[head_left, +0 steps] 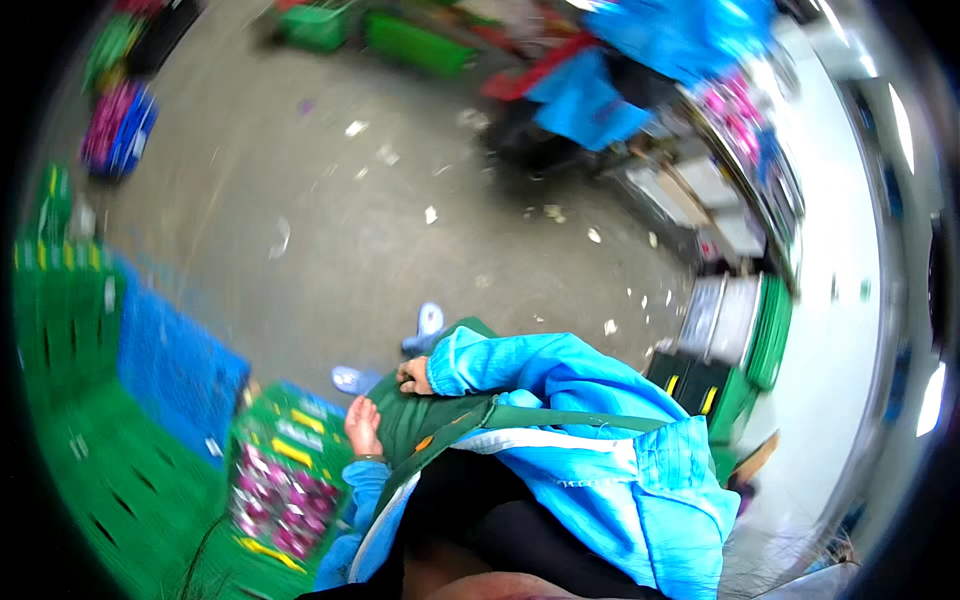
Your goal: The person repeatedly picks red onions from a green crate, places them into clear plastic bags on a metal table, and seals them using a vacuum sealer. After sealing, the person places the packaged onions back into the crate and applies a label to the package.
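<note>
My left hand [363, 426] hangs beside the green apron [438, 405], palm partly showing, its fingers loosely bent and apart with nothing in them. Against the front of the apron rests my right hand [413, 377]. Its fingers are curled, and whether they hold anything is hidden. Close to my left arm stands a green crate [262, 428] with yellow handles. Inside it lie several round purple-and-white things [283, 505], too blurred to name. Both arms wear bright blue sleeves [540, 362].
Large green crates [70, 400] and a blue crate or pallet [180, 350] flank my left. White scraps [431, 215] litter the grey floor [330, 210]. A loaded workbench [700, 190] and stacked green crates [768, 335] line the right. Blue slippers [430, 320] show below me.
</note>
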The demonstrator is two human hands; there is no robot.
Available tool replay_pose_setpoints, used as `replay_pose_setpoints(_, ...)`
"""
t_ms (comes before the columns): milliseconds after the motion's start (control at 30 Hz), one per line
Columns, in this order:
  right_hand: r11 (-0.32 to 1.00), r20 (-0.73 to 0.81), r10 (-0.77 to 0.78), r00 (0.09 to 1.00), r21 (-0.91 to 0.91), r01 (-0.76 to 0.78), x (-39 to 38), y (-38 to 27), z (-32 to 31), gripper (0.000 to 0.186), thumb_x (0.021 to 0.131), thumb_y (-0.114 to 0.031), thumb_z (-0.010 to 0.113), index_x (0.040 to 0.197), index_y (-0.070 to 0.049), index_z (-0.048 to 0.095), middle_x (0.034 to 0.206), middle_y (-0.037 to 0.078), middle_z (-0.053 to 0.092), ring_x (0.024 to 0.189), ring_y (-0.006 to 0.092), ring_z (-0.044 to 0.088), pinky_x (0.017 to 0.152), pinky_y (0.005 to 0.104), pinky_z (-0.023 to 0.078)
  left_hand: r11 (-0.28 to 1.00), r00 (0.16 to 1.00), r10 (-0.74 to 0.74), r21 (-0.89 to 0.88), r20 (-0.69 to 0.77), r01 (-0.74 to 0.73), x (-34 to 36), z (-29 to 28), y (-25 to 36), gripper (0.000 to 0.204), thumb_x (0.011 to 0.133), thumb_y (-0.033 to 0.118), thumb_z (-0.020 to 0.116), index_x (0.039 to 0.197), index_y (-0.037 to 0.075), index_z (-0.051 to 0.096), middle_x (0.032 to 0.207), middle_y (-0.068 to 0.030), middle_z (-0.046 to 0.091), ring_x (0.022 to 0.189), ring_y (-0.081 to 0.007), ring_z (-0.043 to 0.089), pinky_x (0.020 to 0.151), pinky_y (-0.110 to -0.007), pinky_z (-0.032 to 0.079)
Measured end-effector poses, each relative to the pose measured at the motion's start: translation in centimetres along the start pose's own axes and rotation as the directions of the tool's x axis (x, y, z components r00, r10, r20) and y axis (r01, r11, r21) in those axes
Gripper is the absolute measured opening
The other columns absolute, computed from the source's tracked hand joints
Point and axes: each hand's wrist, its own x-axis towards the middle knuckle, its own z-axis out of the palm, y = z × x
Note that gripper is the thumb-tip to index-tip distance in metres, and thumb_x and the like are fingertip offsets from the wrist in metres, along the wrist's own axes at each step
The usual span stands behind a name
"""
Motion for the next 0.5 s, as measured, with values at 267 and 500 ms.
replay_pose_setpoints(267, 0.927, -0.696, 0.048, 0.716, 0.298, 0.227, 0.1, 3.4, -20.1, 0.036, 0.076, -0.03, 0.063, 0.103, -0.006, 0.066, 0.092, 0.015, 0.07, 0.089, 0.0332, 0.066, 0.081, 0.0425, 0.051, 0.87, 0.864, -0.19, 0.487, 0.466, -0.071, 17.5, 16.9, 13.1, 0.036, 0.091, 0.018, 0.065, 0.122, 0.003, 0.056, 0.096, -0.0047, 0.066, 0.083, -0.015, 0.062, 0.074, -0.027, 0.052)
replay_pose_setpoints(500, 0.928, -0.906, 0.209, 0.369, 0.303, 0.219, -13.5, 18.7, -30.7, 0.036, 0.083, -0.027, 0.063, 0.112, -0.007, 0.059, 0.087, 0.013, 0.069, 0.085, 0.0307, 0.066, 0.075, 0.0419, 0.051, -0.215, 0.666, -0.391, 0.641, 0.635, -0.737, 31.7, 34.8, 10.6, 0.019, 0.092, 0.024, 0.059, 0.097, 0.006, 0.055, 0.086, -0.0067, 0.061, 0.073, -0.0185, 0.059, 0.063, -0.03, 0.047)
